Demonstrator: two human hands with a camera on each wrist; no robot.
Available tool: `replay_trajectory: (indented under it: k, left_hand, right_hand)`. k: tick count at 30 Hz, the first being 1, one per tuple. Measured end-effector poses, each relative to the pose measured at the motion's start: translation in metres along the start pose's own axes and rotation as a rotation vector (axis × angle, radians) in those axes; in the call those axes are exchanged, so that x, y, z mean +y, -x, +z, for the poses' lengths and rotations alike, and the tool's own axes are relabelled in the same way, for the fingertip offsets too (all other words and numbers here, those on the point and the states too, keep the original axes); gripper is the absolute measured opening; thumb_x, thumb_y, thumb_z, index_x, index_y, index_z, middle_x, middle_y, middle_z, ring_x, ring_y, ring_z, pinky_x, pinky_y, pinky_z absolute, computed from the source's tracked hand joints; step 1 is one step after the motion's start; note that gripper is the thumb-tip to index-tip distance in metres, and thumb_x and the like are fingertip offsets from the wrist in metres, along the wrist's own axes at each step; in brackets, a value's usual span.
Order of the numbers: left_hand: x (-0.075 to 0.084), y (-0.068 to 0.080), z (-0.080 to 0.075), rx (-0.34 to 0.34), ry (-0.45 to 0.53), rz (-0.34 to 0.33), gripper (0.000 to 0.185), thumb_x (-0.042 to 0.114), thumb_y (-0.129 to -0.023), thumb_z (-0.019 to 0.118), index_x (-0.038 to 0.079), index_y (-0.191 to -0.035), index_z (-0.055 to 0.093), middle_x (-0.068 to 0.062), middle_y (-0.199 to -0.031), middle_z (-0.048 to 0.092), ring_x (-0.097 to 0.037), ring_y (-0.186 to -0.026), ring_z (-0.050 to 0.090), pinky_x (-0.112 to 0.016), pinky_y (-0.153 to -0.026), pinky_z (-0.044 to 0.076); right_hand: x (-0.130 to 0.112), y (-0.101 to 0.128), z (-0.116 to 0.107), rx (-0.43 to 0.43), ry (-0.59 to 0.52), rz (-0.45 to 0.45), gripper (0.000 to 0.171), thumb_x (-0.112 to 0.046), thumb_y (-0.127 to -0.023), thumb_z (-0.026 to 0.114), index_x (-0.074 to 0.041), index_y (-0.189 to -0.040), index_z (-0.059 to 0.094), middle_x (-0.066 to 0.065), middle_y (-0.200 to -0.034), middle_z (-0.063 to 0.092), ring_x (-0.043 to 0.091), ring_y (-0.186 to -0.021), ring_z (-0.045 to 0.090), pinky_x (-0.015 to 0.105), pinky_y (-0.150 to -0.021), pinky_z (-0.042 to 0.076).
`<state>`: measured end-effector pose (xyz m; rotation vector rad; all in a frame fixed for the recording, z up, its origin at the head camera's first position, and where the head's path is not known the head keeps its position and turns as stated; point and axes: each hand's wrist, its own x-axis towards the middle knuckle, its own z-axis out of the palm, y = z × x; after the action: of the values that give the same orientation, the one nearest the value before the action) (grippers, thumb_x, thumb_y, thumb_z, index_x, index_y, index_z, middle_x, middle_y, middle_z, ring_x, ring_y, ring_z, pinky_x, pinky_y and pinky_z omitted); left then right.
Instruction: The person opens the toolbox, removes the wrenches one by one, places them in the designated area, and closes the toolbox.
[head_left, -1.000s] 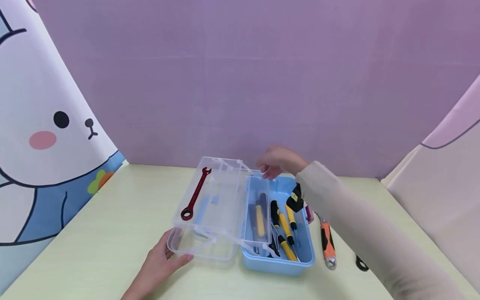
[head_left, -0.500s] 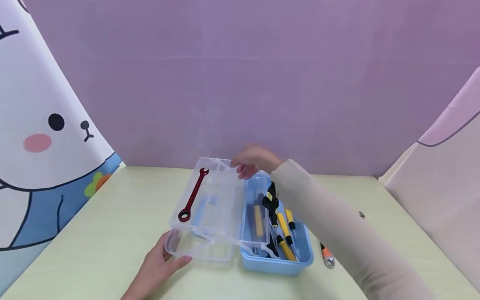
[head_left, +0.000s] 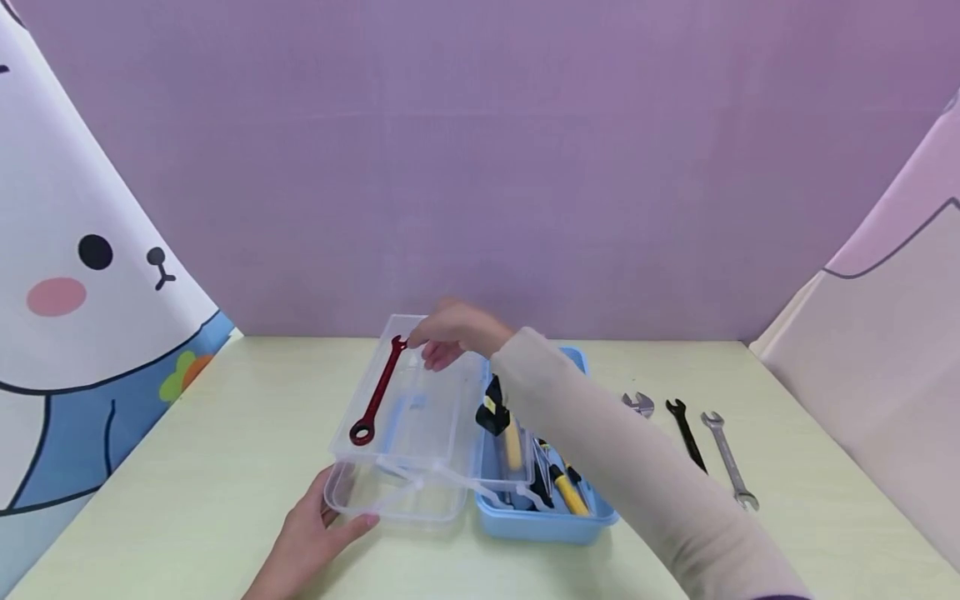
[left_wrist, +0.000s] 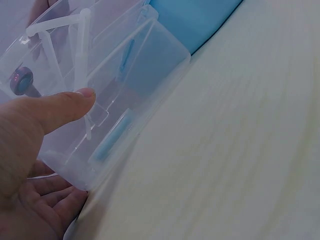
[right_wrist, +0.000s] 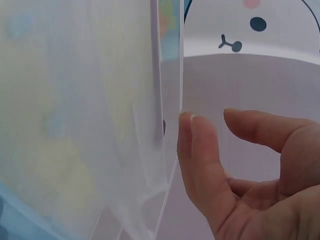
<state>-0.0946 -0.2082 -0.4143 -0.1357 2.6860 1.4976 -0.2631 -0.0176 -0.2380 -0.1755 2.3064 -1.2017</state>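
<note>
Left hand: the left hand (head_left: 318, 533) grips the near left corner of the clear tray (head_left: 420, 417), thumb (left_wrist: 60, 107) pressed on its rim and the other fingers tucked under its base.
Right hand: the right hand (head_left: 450, 333) hovers over the far end of the tray, fingers loosely bent and holding nothing, fingertips (right_wrist: 197, 145) just beside the tray's clear wall.
Tray: it sits swung out to the left of the blue box (head_left: 555, 521), joined to it by clear hinge arms.
Wrench: a red wrench (head_left: 377, 392) lies lengthwise in the tray's left side, open end at the far end, close to the right hand; whether they touch I cannot tell.
Box: it rests on the pale green table (head_left: 187, 467) and holds yellow-and-black tools (head_left: 562, 492).
Table, right: three spanners (head_left: 686, 433) lie side by side, well apart from the box.
</note>
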Motion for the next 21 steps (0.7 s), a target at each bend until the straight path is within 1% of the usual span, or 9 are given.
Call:
replay_trajectory:
  k: [2, 4, 6, 12, 15, 17, 19, 21]
  left_hand:
    - [0.001, 0.001, -0.001, -0.003, 0.004, 0.002, 0.086, 0.031, -0.079, 0.078, 0.000, -0.143, 0.030, -0.029, -0.142, 0.042, -0.040, -0.131, 0.043, -0.042, -0.106, 0.045]
    - [0.003, 0.002, -0.002, -0.005, -0.001, 0.007, 0.087, 0.033, -0.080, 0.077, -0.001, -0.144, 0.029, -0.029, -0.142, 0.042, -0.040, -0.131, 0.043, -0.042, -0.105, 0.045]
    - [0.004, 0.003, -0.004, -0.004, -0.006, 0.013, 0.087, 0.033, -0.080, 0.077, -0.001, -0.144, 0.028, -0.029, -0.142, 0.041, -0.040, -0.132, 0.043, -0.042, -0.106, 0.044]
    - [0.005, 0.003, -0.010, 0.008, 0.006, 0.050, 0.086, 0.031, -0.081, 0.076, 0.000, -0.145, 0.027, -0.030, -0.144, 0.039, -0.040, -0.132, 0.042, -0.042, -0.107, 0.042]
    - [0.005, 0.004, -0.011, 0.011, 0.015, 0.059, 0.086, 0.030, -0.081, 0.077, 0.000, -0.145, 0.028, -0.030, -0.143, 0.039, -0.040, -0.132, 0.042, -0.042, -0.107, 0.042]
    - [0.005, 0.006, -0.011, 0.015, 0.018, 0.058, 0.085, 0.029, -0.081, 0.077, 0.000, -0.144, 0.028, -0.030, -0.143, 0.039, -0.040, -0.132, 0.043, -0.042, -0.107, 0.042]
    - [0.005, 0.007, -0.010, 0.018, 0.019, 0.054, 0.084, 0.029, -0.081, 0.077, 0.000, -0.144, 0.029, -0.029, -0.143, 0.040, -0.040, -0.131, 0.043, -0.042, -0.107, 0.042]
    - [0.005, 0.009, -0.009, 0.023, 0.019, 0.057, 0.084, 0.029, -0.081, 0.077, 0.000, -0.144, 0.030, -0.029, -0.142, 0.041, -0.040, -0.131, 0.044, -0.042, -0.107, 0.042]
  right_hand:
    - [-0.003, 0.000, 0.003, -0.002, -0.012, -0.001, 0.021, -0.014, -0.088, 0.067, -0.001, -0.101, 0.058, 0.009, -0.070, 0.060, 0.017, -0.057, 0.063, 0.032, -0.070, 0.062]
    - [-0.005, 0.000, 0.005, -0.005, -0.023, -0.004, 0.020, -0.013, -0.088, 0.066, -0.001, -0.101, 0.057, 0.008, -0.069, 0.059, 0.017, -0.057, 0.062, 0.033, -0.073, 0.062]
    - [-0.009, 0.001, 0.007, -0.003, -0.028, -0.009, 0.018, -0.013, -0.088, 0.066, -0.001, -0.100, 0.059, 0.008, -0.069, 0.059, 0.018, -0.058, 0.063, 0.034, -0.077, 0.061]
    - [-0.018, 0.001, 0.010, 0.007, -0.054, -0.033, 0.015, -0.011, -0.088, 0.067, 0.000, -0.096, 0.062, 0.010, -0.073, 0.061, 0.019, -0.058, 0.063, 0.038, -0.081, 0.060]
    - [-0.021, 0.001, 0.012, 0.002, -0.088, -0.034, 0.017, -0.010, -0.087, 0.067, 0.001, -0.098, 0.060, 0.013, -0.083, 0.063, 0.020, -0.059, 0.064, 0.039, -0.082, 0.060]
    - [-0.022, 0.001, 0.015, -0.009, -0.106, -0.029, 0.021, -0.009, -0.087, 0.067, 0.003, -0.101, 0.057, 0.017, -0.096, 0.064, 0.021, -0.060, 0.064, 0.038, -0.080, 0.060]
    - [-0.024, 0.001, 0.018, -0.019, -0.109, -0.021, 0.025, -0.009, -0.088, 0.066, 0.003, -0.105, 0.052, 0.020, -0.109, 0.062, 0.022, -0.063, 0.065, 0.037, -0.078, 0.061]
    - [-0.025, 0.001, 0.020, -0.025, -0.102, -0.013, 0.028, -0.010, -0.088, 0.066, 0.002, -0.107, 0.049, 0.023, -0.118, 0.059, 0.024, -0.065, 0.066, 0.036, -0.074, 0.062]
